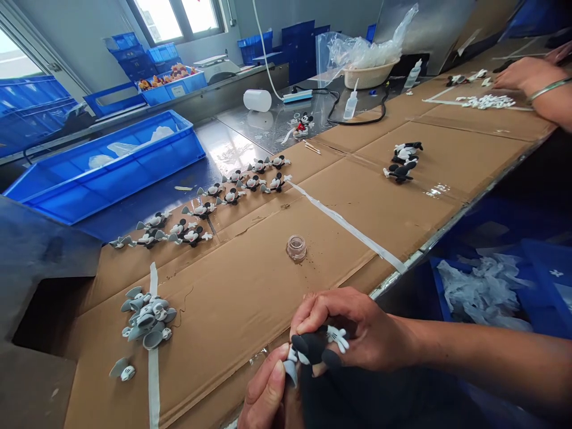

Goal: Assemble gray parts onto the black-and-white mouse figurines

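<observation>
In my right hand [357,322] is a small mouse figurine [313,348], its black round-eared head toward me and a white gloved hand sticking out to the right. My left hand [270,390] pinches a grey cone-shaped piece [291,372] against the figurine's left side; whether the two are joined I cannot tell. Both hands are closed, just off the table's front edge. To the left lies a pile of similar grey pieces with white gloves [147,316], with a single one [122,369] in front of it. Figurines bearing grey pieces [203,210] lie in rows farther back.
A small clear dish [297,248] stands on the cardboard [250,298]. Two or so black-and-white figurines [404,161] lie to the right. A blue crate [111,167] is at back left, a dropper bottle [351,104] behind. A co-worker's hand [522,77] is at far right.
</observation>
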Tool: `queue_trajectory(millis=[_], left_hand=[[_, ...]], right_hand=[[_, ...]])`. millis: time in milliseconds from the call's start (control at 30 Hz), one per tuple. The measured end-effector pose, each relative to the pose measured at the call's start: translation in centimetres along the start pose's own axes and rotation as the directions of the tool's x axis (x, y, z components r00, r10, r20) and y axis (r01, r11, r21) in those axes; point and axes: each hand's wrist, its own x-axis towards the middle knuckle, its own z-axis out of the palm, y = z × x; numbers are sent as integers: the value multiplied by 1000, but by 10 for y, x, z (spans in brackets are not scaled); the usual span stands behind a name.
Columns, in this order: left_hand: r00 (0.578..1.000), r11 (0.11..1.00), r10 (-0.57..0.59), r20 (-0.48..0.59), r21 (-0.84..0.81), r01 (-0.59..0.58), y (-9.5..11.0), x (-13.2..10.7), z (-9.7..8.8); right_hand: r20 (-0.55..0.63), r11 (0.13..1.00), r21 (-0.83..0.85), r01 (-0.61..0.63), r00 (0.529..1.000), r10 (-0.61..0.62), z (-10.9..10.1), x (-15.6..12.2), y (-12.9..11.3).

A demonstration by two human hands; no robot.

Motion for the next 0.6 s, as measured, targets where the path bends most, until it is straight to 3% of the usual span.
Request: queue_trajectory(millis=[200, 600], left_hand=[[999, 999, -43, 4, -5, 43, -1, -1, -2], [999, 999, 6, 35, 53, -8, -2, 2, -8]], right_hand=[[-7, 1000, 19, 16, 1000, -16, 0, -1, 2], [-4, 999, 30, 15, 1000, -15, 0, 0, 3]])
